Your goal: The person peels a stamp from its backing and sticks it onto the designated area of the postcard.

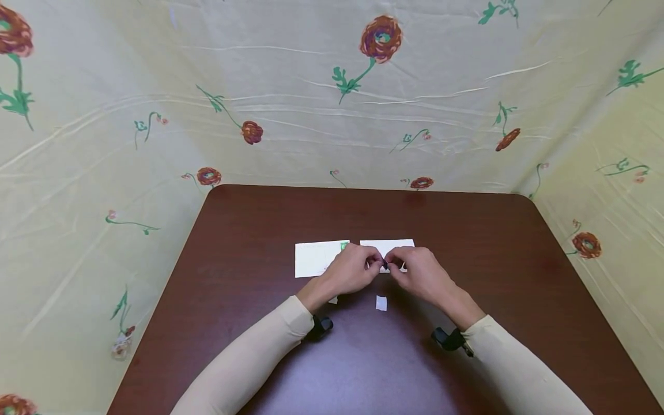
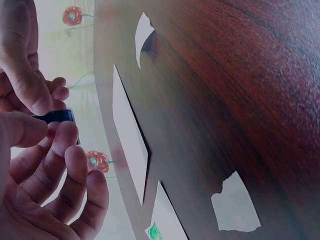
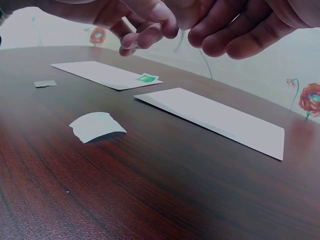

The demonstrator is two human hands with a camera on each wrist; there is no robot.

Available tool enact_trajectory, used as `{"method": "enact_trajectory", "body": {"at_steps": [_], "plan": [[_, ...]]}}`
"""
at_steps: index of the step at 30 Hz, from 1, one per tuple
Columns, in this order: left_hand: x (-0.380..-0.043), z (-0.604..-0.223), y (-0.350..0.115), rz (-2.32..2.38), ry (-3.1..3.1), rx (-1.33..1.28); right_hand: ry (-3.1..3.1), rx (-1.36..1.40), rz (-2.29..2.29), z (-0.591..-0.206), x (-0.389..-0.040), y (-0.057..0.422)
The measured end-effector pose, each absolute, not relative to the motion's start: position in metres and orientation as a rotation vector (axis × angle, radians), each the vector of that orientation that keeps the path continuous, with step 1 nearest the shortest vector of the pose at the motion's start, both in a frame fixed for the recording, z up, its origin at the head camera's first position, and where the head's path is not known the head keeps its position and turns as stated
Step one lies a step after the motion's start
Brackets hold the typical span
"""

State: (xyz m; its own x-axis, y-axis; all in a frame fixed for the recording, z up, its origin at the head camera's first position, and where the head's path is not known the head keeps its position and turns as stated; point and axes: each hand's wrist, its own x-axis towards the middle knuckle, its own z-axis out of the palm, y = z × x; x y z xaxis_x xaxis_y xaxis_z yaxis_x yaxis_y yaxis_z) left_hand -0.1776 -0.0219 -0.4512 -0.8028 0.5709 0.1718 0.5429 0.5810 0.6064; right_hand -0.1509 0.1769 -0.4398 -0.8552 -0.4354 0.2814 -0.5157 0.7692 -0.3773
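Both hands meet above the right-hand white envelope (image 1: pixel 376 245). Fingertips of my left hand (image 1: pixel 353 269) and right hand (image 1: pixel 422 275) pinch a small dark stamp (image 2: pixel 59 116) between them. The left wrist view shows it as a dark blue-black piece, partly covered by thumbs and fingers; in the right wrist view the fingers hide it. To the left lies another white envelope (image 1: pixel 313 260), with a green stamp (image 3: pixel 146 78) at its corner. My left hand overlaps this envelope's right part in the head view.
On the brown table (image 1: pixel 249 219), nearer me than the envelopes, lie two torn scraps of white paper. One curled scrap (image 1: pixel 381 303) is below the hands; the other scrap (image 1: pixel 334 300) shows beside the left wrist. Flowered cloth (image 1: pixel 290 75) hangs around the table.
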Motion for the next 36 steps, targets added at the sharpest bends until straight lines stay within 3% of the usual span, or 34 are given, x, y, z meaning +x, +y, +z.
{"method": "enact_trajectory", "body": {"at_steps": [11, 36], "plan": [[-0.181, -0.451, -0.022, 1.040, 2.794, 0.778, -2.808, 0.689, 0.748, -0.438, -0.151, 0.183], [-0.204, -0.433, 0.008, 1.190, 2.808, 0.822, -2.864, 0.474, 0.928, -0.418, -0.182, 0.215]]}}
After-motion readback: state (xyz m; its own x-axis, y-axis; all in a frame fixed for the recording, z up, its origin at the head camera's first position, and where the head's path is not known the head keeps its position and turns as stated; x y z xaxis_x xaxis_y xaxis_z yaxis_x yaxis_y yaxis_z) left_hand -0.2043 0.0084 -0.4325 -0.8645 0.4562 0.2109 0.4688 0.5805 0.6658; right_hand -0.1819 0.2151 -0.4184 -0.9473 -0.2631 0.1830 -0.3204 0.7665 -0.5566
